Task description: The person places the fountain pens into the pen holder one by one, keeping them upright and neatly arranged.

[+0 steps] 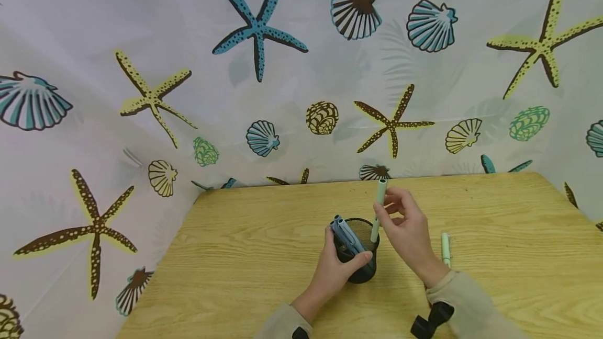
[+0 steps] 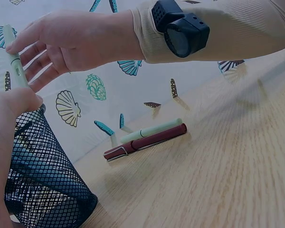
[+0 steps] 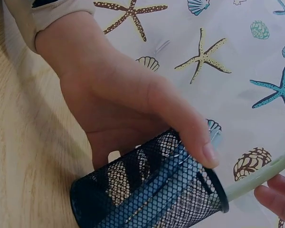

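Note:
My left hand [image 1: 331, 264] grips a black mesh pen cup [image 1: 361, 276], its thumb lying across the near side. Several blue pens [image 1: 347, 235] lean inside the cup toward its left rim. Between thumb and fingers, my right hand [image 1: 409, 226] pinches a light green pen [image 1: 381, 192]. That pen stands nearly upright, its lower end inside the cup's mouth at the right. In the left wrist view, a second light green pen [image 2: 154, 129] and a dark red pen [image 2: 152, 141] lie side by side on the table.
The wooden table [image 1: 245, 255] runs back to a white curtain [image 1: 292, 67] printed with starfish and shells. The second light green pen lies just right of my right wrist. A black camera [image 1: 432, 319] is strapped to the right sleeve.

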Tool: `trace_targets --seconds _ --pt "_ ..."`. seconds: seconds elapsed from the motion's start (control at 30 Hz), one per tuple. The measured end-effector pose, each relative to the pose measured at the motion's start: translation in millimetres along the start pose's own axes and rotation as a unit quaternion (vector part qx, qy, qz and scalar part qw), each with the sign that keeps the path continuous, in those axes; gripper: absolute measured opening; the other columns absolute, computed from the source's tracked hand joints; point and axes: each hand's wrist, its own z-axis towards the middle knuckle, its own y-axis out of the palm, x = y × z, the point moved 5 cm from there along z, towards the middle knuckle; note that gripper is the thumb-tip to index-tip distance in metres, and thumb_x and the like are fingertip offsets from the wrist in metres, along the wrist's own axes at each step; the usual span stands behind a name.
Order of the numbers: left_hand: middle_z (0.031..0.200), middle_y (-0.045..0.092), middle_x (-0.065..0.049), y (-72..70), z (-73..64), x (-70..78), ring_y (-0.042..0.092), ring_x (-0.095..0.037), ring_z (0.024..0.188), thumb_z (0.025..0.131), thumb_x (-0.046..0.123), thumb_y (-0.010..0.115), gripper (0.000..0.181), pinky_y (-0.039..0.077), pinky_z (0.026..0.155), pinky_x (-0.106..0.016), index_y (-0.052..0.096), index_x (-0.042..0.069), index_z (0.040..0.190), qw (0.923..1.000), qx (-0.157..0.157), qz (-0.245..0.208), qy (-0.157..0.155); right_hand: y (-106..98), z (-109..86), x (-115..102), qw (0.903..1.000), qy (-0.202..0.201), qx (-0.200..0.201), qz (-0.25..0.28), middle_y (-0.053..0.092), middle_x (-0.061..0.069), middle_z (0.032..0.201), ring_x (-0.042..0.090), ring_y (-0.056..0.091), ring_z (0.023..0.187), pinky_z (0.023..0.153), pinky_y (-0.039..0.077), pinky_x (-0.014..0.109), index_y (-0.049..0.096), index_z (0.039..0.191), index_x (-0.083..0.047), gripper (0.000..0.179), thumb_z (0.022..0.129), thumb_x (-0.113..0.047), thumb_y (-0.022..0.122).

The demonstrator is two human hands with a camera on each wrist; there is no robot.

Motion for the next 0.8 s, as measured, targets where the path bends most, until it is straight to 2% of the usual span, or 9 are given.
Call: trace_targets --seconds 0.2,0.4,0.8 --pt "0.136 0.037 -0.011 1.3 2.6 -8.3 0.043 -0.022 0.119 0.081 0.04 0.069 0.103 0.037 0.097 -0.042 -0.003 0.014 0.149 0.9999 0.006 0.008 0.005 4.2 -6.6 20.9 0.9998 -0.013 -0.008 -0.013 0.059 0.014 0.089 0.021 0.059 0.071 0.054 0.051 0.029 0.055 0.111 0.004 0.033 0.081 0.008 0.066" --pt "0.139 0.035 -0.012 1.7 4.9 -15.5 0.04 -0.023 0.122 0.082 0.041 0.068 0.103 0.035 0.099 -0.045 -0.004 0.013 0.149 0.9996 0.015 0.022 0.008 7.7 -15.1 49.5 0.9989 -0.012 -0.024 -0.038 0.06 0.005 0.094 0.017 0.06 0.074 0.057 0.051 0.027 0.056 0.116 -0.006 0.037 0.082 0.0 0.069" --pt "0.133 0.04 -0.01 1.5 3.8 -13.4 0.043 -0.021 0.118 0.081 0.041 0.069 0.099 0.036 0.097 -0.043 0.002 0.014 0.149 0.9995 0.018 0.02 0.015 6.1 -31.2 62.7 0.9972 -0.002 -0.046 -0.06 0.058 0.005 0.095 0.015 0.058 0.075 0.056 0.051 0.029 0.056 0.114 -0.005 0.035 0.082 -0.001 0.069"
